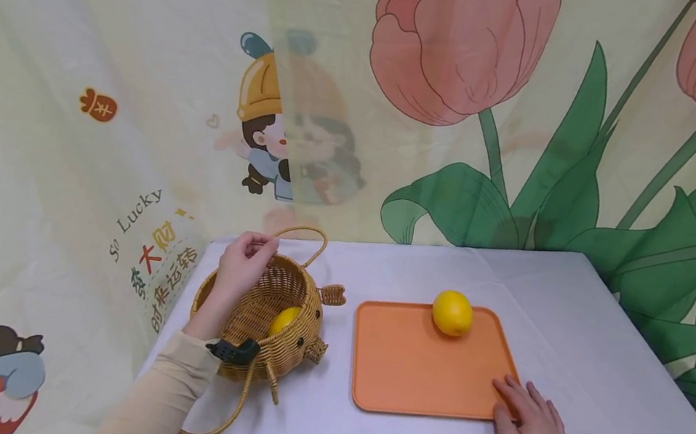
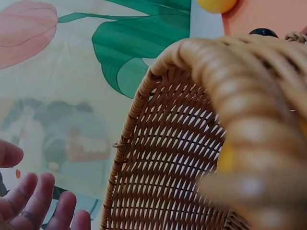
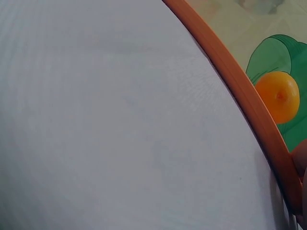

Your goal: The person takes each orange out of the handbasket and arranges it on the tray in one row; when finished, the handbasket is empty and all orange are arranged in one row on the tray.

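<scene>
My left hand hovers over a pig-shaped wicker basket, its fingers loosely bent around nothing. In the left wrist view those fingers appear beyond the basket's woven wall, apart from it. Inside the basket lies a yellow lemon, partly hidden by the rim. Another lemon sits near the back edge of an orange tray. At the tray's front right corner rests my right hand, its relaxed fingers touching the rim; the right wrist view barely catches them.
A white cloth covers the table. One basket handle droops onto it at the front, while the other handle stands up behind. Printed curtains hang close behind the table and along its left.
</scene>
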Motion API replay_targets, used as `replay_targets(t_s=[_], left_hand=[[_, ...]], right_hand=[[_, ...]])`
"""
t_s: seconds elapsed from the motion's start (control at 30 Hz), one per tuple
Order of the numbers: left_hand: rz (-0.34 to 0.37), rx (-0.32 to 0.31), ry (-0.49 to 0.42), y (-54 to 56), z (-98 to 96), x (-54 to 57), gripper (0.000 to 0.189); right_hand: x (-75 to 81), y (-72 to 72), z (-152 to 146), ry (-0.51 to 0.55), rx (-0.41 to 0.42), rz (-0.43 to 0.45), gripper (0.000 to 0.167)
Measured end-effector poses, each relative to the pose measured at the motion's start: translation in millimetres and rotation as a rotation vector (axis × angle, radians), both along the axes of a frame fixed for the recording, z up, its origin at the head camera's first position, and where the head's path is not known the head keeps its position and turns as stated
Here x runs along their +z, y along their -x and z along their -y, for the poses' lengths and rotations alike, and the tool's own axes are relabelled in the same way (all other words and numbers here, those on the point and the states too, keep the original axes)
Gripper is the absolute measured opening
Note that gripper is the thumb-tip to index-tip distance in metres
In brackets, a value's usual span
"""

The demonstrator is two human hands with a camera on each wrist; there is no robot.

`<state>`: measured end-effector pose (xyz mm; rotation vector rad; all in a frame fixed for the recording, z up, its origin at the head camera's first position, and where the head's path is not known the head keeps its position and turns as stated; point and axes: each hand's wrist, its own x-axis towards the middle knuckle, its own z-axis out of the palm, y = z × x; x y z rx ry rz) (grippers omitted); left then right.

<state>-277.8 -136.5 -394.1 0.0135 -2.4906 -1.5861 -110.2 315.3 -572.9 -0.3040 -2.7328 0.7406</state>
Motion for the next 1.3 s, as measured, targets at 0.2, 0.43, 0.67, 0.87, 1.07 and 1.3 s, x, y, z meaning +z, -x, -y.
replay_targets(t_s=[0.2, 0.43, 0.67, 0.87, 1.07, 1.3], left_hand=[[-0.034, 0.014, 0.074, 3.5, 2.9, 2.0, 0.035], [-0.047, 0.03, 0.147, 9.7, 4.5, 0.4, 0.035], [-0.056, 0.028, 0.174, 14.5, 6.1, 3.5, 0.034], [-0.064, 0.016, 0.206, 18.2, 5.8, 5.1, 0.035], [-0.085, -0.011, 0.267, 23.5, 4.9, 4.5, 0.035], [-0.145, -0.065, 0.359, 26.9, 5.1, 1.6, 0.029]], right_hand=[[0.2, 0.4, 0.2, 0.001, 0.005, 0.012, 0.04], [0.6, 0.1, 0.3, 0.006, 0.002, 0.022, 0.041], [1.2, -0.5, 1.1, 0.011, 0.002, 0.029, 0.04], [0.2, 0.3, 0.7, 0.004, 0.004, 0.026, 0.04], [-0.4, 0.2, 1.1, 0.006, 0.002, 0.024, 0.04], [1.3, -0.9, -0.1, -0.001, 0.015, 0.005, 0.039]])
